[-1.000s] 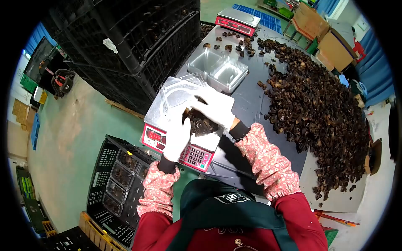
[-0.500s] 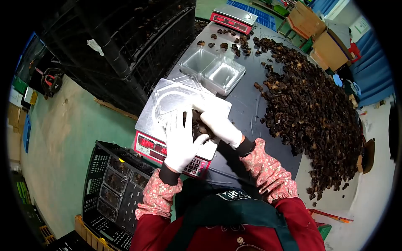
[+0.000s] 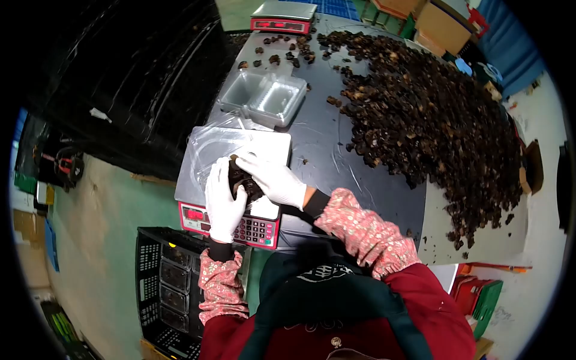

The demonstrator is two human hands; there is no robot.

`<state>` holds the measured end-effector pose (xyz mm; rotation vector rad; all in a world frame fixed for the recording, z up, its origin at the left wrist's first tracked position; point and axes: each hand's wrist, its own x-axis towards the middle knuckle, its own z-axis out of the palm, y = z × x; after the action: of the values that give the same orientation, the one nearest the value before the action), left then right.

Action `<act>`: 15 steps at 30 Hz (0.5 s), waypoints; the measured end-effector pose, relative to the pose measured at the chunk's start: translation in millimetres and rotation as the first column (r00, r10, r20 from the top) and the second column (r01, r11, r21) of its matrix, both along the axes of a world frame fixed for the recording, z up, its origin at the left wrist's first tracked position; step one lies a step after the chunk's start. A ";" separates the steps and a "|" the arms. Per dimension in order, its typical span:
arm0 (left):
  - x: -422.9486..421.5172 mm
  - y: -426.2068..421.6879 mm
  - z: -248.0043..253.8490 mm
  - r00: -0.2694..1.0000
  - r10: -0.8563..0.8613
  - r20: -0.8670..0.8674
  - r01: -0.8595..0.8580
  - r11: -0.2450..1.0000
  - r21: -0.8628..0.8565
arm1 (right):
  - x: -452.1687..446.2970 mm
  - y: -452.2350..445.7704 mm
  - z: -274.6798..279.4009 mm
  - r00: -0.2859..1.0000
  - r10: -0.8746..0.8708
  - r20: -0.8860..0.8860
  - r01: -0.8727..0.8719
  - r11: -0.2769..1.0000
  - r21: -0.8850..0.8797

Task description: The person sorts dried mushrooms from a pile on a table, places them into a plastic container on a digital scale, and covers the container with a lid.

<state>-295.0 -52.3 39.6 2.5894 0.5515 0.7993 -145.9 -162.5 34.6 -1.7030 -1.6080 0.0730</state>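
Observation:
Dark brown dried mushroom-like pieces (image 3: 245, 183) sit in a small heap over the metal pan of a red electronic scale (image 3: 277, 144). My left hand (image 3: 225, 207), in a white glove, rests along the near left side of the heap, fingers stretched and thumb apart. From the right, my white-gloved right hand (image 3: 275, 180) lies with extended fingers over the heap's upper edge. Clear plastic (image 3: 207, 144) shows on the pan's left side; my hands hide most of any container beneath the pieces. Red digits glow on the scale's display, too blurred to read.
Two open clear plastic containers (image 3: 279, 101) stand beyond the scale. A large pile of dark pieces (image 3: 420, 102) covers the table's right side. A second scale (image 3: 282, 17) is at the far end. Black crates (image 3: 132, 78) rise at left; a black crate (image 3: 150, 270) holding filled clear boxes sits below.
The view has shifted, so the table appears turned and moved left. Both hands stay around the heap on the scale, with the right hand's fingers reaching over its upper edge.

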 end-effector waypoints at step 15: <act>-0.8 -19.4 15.9 0.985 0.154 -0.074 -0.124 0.943 0.310 | 50.2 -80.3 21.9 0.917 -0.391 0.081 0.361 0.898 0.251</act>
<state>-295.8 -71.7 55.5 2.9106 0.6947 0.8672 -95.7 -242.8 56.5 -1.8296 -1.2871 -0.4113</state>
